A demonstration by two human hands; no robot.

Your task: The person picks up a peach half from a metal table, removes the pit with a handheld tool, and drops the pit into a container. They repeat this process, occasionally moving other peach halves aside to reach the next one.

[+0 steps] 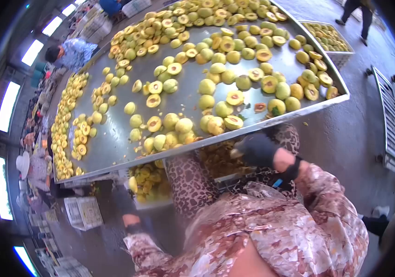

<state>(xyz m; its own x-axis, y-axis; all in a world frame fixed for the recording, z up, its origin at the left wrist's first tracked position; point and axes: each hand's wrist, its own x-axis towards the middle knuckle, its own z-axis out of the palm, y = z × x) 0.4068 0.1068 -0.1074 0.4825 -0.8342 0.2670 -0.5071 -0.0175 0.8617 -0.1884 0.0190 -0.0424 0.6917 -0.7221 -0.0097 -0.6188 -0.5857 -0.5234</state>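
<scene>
Yellow fruit [133,185] was at our blurred left hand [122,199], beside the crate [155,205]; finger opening, hold unclear. Our right hand [258,150] was half-curled, contents unclear. We judged light fingertip pressure best against bruising.

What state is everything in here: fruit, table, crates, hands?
Fruit: many cut open, showing brown centers
Metal table: partly covered
Far crate: heaped with fruit
Box under the table: holding yellow fruit
Left hand: gloved, blurred, grip unclear
Right hand: gloved, fingers curled, grip unclear
</scene>
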